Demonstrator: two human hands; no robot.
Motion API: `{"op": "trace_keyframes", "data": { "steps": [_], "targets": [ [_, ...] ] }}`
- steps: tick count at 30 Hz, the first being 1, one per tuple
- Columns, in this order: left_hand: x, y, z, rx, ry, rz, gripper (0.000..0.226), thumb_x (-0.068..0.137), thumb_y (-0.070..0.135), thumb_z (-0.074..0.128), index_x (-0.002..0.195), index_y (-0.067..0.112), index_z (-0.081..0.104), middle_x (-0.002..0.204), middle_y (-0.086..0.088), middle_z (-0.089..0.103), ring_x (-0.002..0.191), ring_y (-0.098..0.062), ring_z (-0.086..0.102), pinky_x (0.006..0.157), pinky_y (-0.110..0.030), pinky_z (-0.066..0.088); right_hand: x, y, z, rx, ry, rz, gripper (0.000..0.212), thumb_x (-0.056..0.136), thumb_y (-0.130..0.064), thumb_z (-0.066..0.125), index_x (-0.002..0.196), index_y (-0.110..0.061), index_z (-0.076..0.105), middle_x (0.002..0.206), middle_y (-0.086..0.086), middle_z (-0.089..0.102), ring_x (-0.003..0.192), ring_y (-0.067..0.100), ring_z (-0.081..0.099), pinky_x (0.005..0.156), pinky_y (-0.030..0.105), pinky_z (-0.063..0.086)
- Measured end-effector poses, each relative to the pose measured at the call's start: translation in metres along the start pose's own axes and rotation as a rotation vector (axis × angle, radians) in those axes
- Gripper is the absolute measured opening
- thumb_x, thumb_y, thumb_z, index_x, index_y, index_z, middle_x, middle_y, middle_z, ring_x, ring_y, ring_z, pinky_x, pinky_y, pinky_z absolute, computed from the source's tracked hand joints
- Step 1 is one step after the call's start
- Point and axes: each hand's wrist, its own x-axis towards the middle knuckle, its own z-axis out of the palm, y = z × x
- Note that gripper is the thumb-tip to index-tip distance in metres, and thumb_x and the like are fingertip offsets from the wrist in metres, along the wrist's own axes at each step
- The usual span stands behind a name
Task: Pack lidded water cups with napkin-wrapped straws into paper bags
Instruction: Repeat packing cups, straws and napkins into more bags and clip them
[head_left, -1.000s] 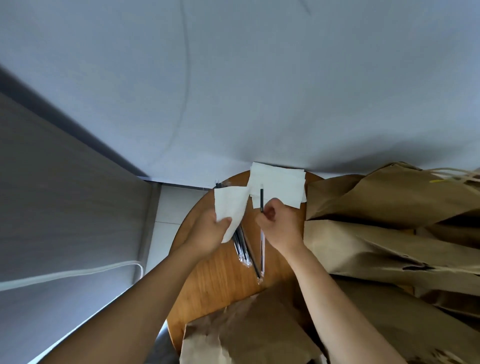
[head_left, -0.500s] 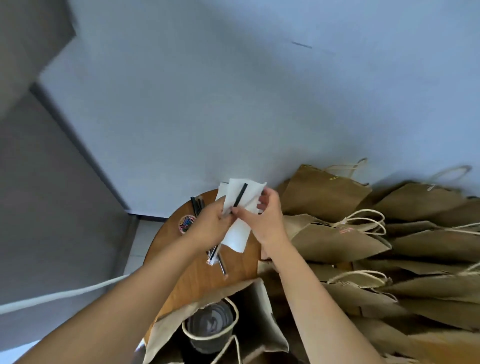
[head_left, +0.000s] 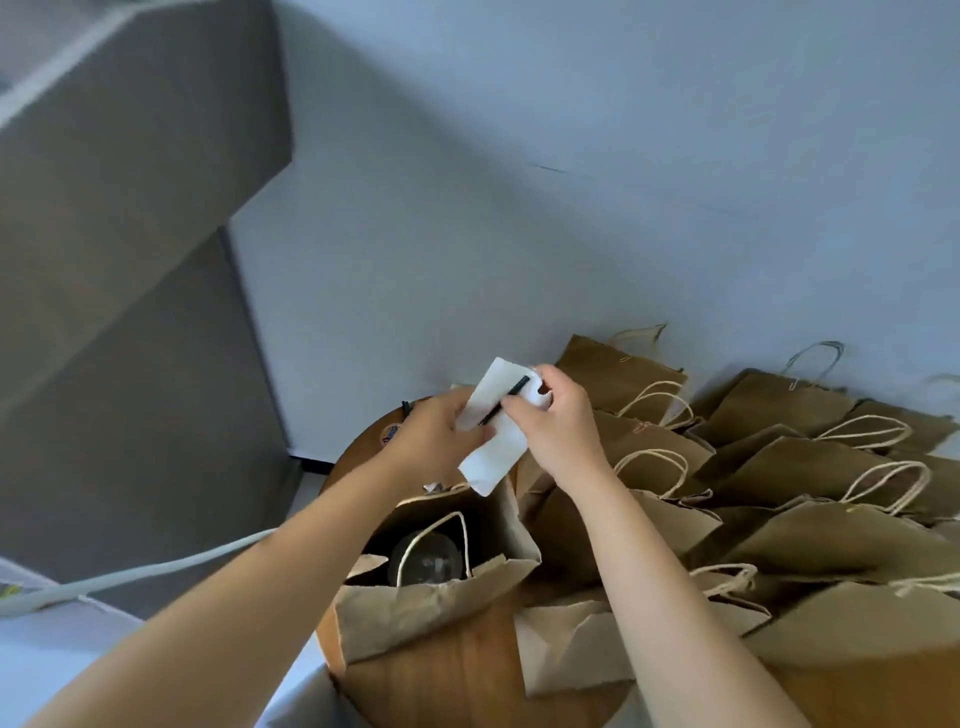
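Observation:
A white napkin (head_left: 496, 447) hangs between both hands above the round wooden table (head_left: 457, 680). A thin black straw (head_left: 506, 400) lies slantwise across the napkin's upper part. My left hand (head_left: 441, 431) grips the napkin's left edge with the straw's lower end. My right hand (head_left: 553, 415) pinches the napkin's top right corner and the straw's upper part. Below them stands an open brown paper bag (head_left: 431, 608) with a lidded clear cup (head_left: 428, 564) inside.
Several brown paper bags (head_left: 789, 467) with twine handles lie and stand crowded over the table's right side. More black straws (head_left: 406, 408) and a small round sticker (head_left: 390, 434) sit at the table's far left rim. A grey wall and cabinet rise behind.
The camera has tilted, so the open bag with the cup now shows fully. Both hands lifted the napkin and straw off the table and hold them higher, closer together.

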Motion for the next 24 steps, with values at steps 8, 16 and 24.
{"op": "trace_keyframes", "data": {
  "steps": [8, 16, 24],
  "targets": [
    [-0.074, -0.045, -0.015, 0.221, 0.336, -0.137, 0.015, 0.089, 0.010, 0.053, 0.084, 0.023, 0.057, 0.079, 0.005, 0.060, 0.069, -0.010, 0.053, 0.061, -0.021, 0.044, -0.042, 0.006, -0.018, -0.060, 0.107, -0.078, 0.009, 0.087, -0.008, 0.058, 0.088, -0.010, 0.049, 0.077, -0.001, 0.054, 0.064, 0.009, 0.051, 0.044, 0.009, 0.036],
    [-0.082, -0.063, -0.008, 0.636, 0.072, -0.094, 0.024, 0.089, 0.030, 0.062, 0.110, 0.024, 0.053, 0.100, 0.003, 0.065, 0.087, -0.013, 0.061, 0.080, -0.026, 0.053, -0.065, 0.017, -0.006, -0.057, 0.516, -0.200, 0.013, 0.084, -0.009, 0.060, 0.085, -0.013, 0.048, 0.073, -0.004, 0.051, 0.065, 0.017, 0.054, 0.048, 0.018, 0.044],
    [-0.080, -0.081, 0.004, 1.038, -0.173, -0.162, 0.103, 0.068, 0.078, 0.058, 0.150, 0.031, 0.018, 0.161, -0.004, 0.005, 0.147, -0.029, -0.006, 0.112, -0.058, -0.012, -0.067, 0.027, -0.003, -0.115, 0.387, -0.136, 0.015, 0.086, -0.007, 0.061, 0.083, -0.013, 0.047, 0.072, -0.002, 0.051, 0.060, 0.011, 0.051, 0.044, 0.011, 0.037]
  ]
}}
